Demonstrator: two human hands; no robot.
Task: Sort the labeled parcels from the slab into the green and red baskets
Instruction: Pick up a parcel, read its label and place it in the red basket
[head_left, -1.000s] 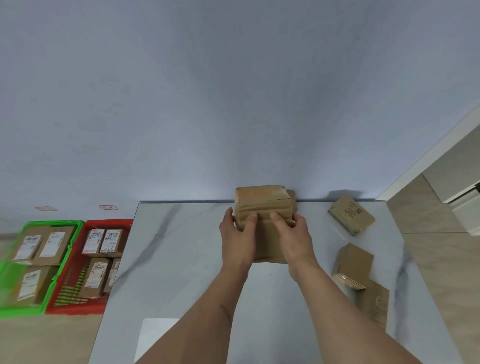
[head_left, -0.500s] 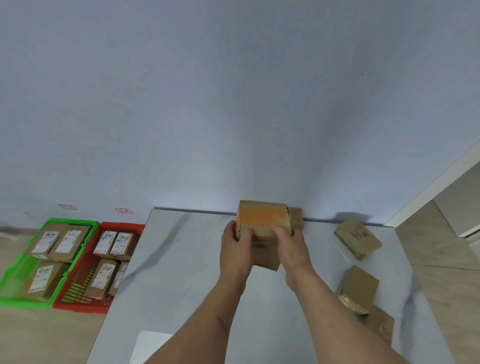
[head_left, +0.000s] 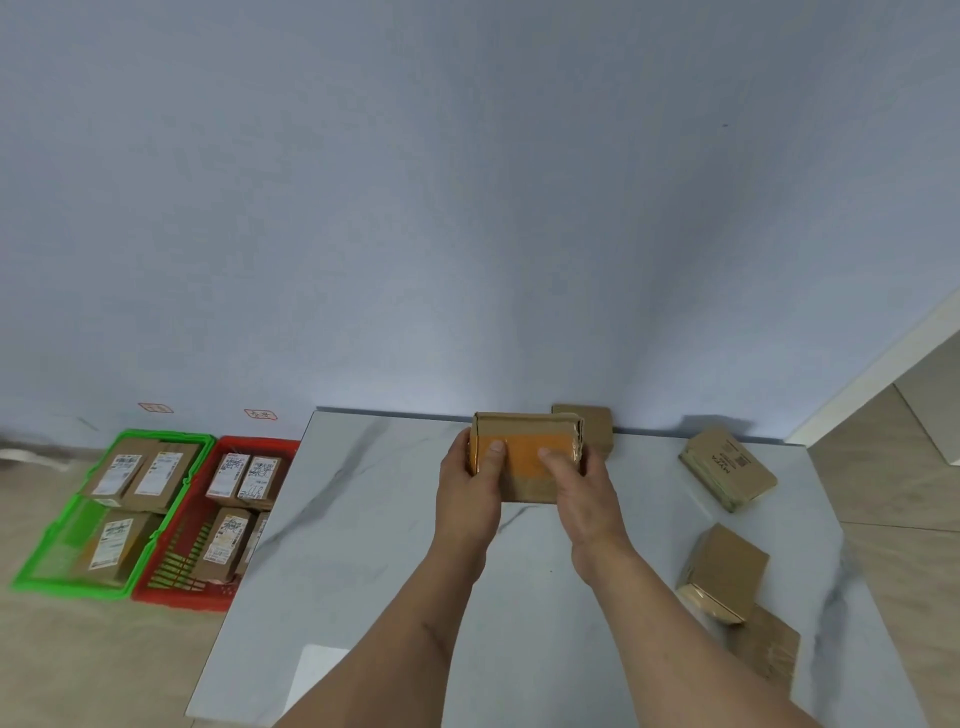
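Both my hands hold one brown cardboard parcel (head_left: 525, 457) above the far middle of the white marble slab (head_left: 363, 545). An orange band of tape crosses its upper face. My left hand (head_left: 467, 493) grips its left side with the thumb on top; my right hand (head_left: 584, 493) grips its right side the same way. No label shows on the face turned to me. On the floor to the left stand the green basket (head_left: 52, 540) and the red basket (head_left: 171, 587), each with several labeled parcels inside.
Another parcel (head_left: 592, 426) stands against the wall behind the held one. More brown parcels lie on the slab's right side: one printed box (head_left: 730, 475), one box (head_left: 724, 571) and a flat one (head_left: 769, 649) under it. A white door frame (head_left: 883, 364) rises at the right.
I have turned the parcel in my hands, so its orange-taped face now points up at me. The view has shifted a little to the right and down.
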